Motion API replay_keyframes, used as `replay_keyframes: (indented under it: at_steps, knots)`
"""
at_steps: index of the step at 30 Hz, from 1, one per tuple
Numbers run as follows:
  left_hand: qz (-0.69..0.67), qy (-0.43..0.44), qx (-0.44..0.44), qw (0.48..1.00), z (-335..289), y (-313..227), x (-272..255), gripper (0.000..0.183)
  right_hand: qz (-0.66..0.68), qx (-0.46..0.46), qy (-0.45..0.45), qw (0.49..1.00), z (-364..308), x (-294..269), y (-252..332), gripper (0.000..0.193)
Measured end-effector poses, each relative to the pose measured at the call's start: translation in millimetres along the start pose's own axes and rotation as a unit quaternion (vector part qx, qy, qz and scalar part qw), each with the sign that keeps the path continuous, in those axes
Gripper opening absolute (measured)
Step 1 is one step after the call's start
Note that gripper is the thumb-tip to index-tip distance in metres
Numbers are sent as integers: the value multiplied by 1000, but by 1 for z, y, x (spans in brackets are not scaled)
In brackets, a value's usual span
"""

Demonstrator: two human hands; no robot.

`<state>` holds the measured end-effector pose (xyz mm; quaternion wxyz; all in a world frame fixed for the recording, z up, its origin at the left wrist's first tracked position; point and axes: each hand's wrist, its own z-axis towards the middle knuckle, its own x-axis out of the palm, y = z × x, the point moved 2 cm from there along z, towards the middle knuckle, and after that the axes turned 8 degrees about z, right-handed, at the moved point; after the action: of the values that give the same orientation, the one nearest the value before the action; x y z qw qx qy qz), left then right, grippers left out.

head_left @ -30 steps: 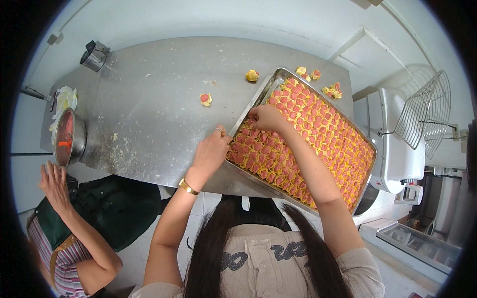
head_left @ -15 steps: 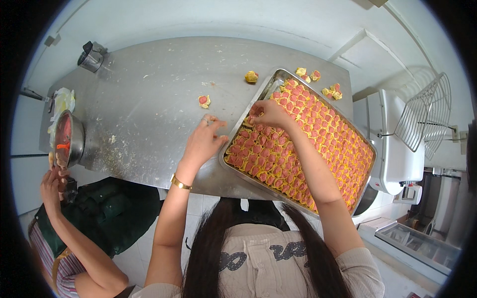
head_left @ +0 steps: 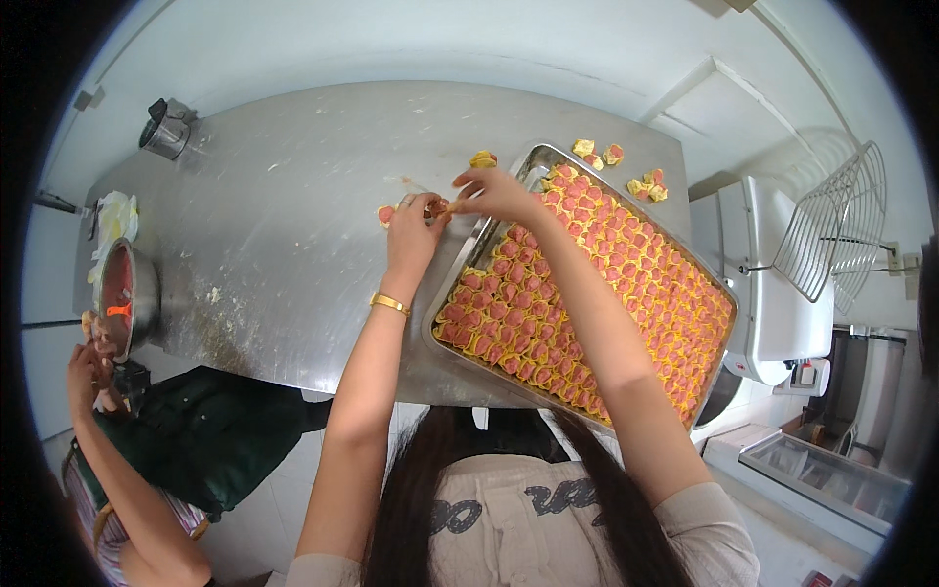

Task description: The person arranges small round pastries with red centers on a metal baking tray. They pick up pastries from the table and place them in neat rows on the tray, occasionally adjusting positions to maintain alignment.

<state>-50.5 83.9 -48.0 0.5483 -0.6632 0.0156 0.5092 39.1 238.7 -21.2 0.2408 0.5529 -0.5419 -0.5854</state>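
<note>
Pinching dumpling [head_left: 441,207] with left hand [head_left: 415,233], just outside left edge of tray [head_left: 536,164]. Right hand [head_left: 499,194] close beside; cannot tell if pinching too. Many more dumplings [head_left: 636,264] fill tray near worktop [head_left: 293,196] right edge.

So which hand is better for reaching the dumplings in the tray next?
Probably the right hand: its forearm stretches over the tray, while the left hand is over the table, outside the tray.
</note>
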Motion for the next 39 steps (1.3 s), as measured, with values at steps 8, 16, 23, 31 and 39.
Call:
replay_keyframes:
  at_steps: [8,16,23,31,39]
  knots:
    - [100,-28,8,995,-9,4,4,48,-303,43,42,951,-16,-86,-16,40]
    - [101,22,-49,993,-12,-9,-11,53,-339,84,125,929,-12,-77,-33,39]
    - [123,-1,-30,992,-22,-41,-29,51,-249,52,110,961,-7,-89,-36,33]
    - [83,26,39,995,-28,-69,-24,45,-251,22,98,963,-5,-94,-33,33]
    - [67,75,22,995,-28,-80,-7,35,-272,18,101,957,-9,-73,-49,36]
